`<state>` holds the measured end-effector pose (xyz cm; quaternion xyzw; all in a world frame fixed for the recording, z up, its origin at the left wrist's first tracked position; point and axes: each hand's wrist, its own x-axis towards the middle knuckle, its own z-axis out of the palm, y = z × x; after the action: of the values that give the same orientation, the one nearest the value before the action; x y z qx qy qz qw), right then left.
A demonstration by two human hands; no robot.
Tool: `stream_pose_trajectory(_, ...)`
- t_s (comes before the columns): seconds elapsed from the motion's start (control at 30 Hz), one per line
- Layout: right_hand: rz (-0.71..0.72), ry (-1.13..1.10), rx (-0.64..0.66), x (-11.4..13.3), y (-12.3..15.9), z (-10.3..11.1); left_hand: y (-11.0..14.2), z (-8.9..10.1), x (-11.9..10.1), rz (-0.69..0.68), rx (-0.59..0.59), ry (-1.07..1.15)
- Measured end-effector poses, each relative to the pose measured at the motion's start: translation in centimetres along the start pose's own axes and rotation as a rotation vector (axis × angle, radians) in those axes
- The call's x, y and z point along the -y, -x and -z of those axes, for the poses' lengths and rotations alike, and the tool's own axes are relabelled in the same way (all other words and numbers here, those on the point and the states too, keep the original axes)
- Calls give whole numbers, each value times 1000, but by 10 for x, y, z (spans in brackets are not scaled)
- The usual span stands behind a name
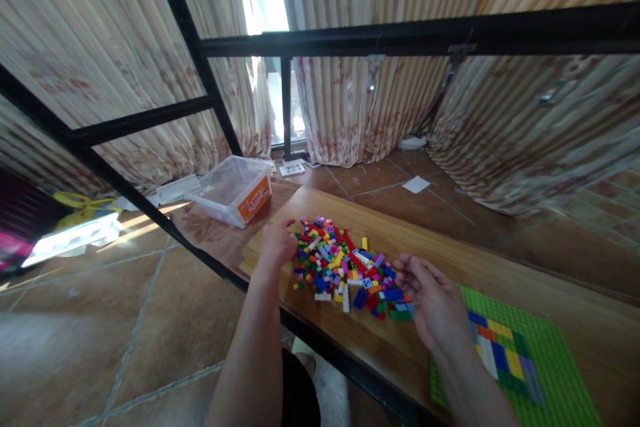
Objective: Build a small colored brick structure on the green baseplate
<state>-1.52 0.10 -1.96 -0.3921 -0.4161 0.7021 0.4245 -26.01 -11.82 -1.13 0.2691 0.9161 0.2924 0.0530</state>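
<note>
A heap of small toy building bricks in many colours (333,257) lies on a wooden bench top. My left hand (280,243) is at the heap's left edge, one finger stretched out and apart from the others, with no brick visible in it. On the right side of the heap is my right hand (427,290), its fingers curled and the thumb and fingertips close together. Whatever is between those fingertips is too small to make out. Beyond my right wrist lies a green studded baseplate (555,347), bearing a flat patch of joined bricks (505,353), partly hidden by my forearm.
Past the bench's left end stands a clear plastic box (220,190) with an orange label. A black metal frame (350,40) crosses above the bench, with long patterned curtains (340,107) behind it. White paper (417,184) lies on the tiled floor (125,307).
</note>
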Motion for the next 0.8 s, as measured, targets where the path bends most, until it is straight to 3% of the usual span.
stream_pose_trajectory(0.13,7,15,-15,-1,-2,1,-7,-12,-15,-90,44,23)
stream_pose_trajectory(0.27,-25,5,-27,0,-3,1,-4,-17,-26,-134,65,-122)
stream_pose_trajectory(0.53,-15,19,-25,-1,-5,2,0,-18,-25,-146,98,-244)
stream_pose_trajectory(0.67,-20,18,-26,-1,-4,1,0,-14,-26,-184,63,-135)
stream_pose_trajectory(0.8,-41,3,-18,3,-3,-2,4,-5,-33,-280,76,121)
